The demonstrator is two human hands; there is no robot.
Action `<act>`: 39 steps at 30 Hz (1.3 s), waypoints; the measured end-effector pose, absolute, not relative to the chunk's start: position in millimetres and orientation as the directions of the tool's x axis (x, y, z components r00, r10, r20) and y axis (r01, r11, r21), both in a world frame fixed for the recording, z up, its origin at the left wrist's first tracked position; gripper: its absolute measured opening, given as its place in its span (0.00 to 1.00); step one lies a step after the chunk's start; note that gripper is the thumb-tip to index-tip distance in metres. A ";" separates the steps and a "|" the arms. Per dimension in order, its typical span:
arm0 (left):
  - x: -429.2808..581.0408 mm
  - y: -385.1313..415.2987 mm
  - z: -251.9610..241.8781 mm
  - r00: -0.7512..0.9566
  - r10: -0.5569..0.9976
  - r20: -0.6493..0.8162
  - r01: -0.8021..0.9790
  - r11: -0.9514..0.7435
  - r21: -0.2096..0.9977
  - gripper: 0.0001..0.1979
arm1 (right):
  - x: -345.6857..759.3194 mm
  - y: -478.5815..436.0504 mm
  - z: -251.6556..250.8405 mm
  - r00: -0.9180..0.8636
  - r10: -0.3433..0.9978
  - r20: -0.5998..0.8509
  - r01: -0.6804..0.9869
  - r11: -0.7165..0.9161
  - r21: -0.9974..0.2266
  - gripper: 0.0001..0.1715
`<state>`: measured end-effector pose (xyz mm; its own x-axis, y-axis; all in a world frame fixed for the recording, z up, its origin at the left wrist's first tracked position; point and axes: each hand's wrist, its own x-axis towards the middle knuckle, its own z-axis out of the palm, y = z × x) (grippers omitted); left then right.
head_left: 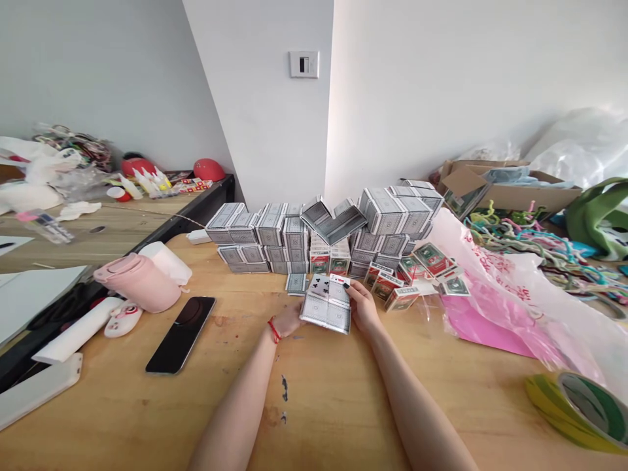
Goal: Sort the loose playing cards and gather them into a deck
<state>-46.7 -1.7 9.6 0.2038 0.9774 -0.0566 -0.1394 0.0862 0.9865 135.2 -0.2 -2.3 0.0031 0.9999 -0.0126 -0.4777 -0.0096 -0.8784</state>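
Observation:
Between my two hands is a small box shape built from playing cards (324,313), tilted above the wooden table. Most of its cards show patterned grey backs; a clubs card and a jack face up at its far end. My left hand (289,320), with a red string bracelet at the wrist, grips its left side, the fingers partly hidden behind it. My right hand (362,304) pinches the upper right edge. Just beyond stand stacked card blocks (238,226), with an open folded card piece (333,222) resting on top. A loose card (296,284) lies near my left hand.
Red and green card packs (402,297) lie right of my hands, beside a pink-white plastic bag (495,301). Yellow-green tape (574,409) sits at the front right. On the left are a black phone (181,335), a pink bottle (142,281) and a mouse (122,318).

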 end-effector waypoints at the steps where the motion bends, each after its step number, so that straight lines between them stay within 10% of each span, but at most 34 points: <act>1: -44.7 -0.6 10.3 0.263 0.962 -0.077 -0.155 0.121 0.980 0.22 | 134.9 -0.6 -2.5 -0.012 1.000 -0.005 -0.477 -0.010 -0.879 0.14; 5: -36.1 -0.4 14.4 0.470 0.877 -0.095 -0.298 0.259 0.919 0.26 | 130.3 -2.9 -3.3 -0.091 0.996 0.010 -0.397 -0.027 -0.917 0.18; 39: -35.5 7.7 -3.7 0.399 0.890 -0.222 -0.320 0.362 0.875 0.17 | 119.7 -6.7 -1.9 -0.177 0.979 -0.103 -0.437 -0.173 -0.883 0.07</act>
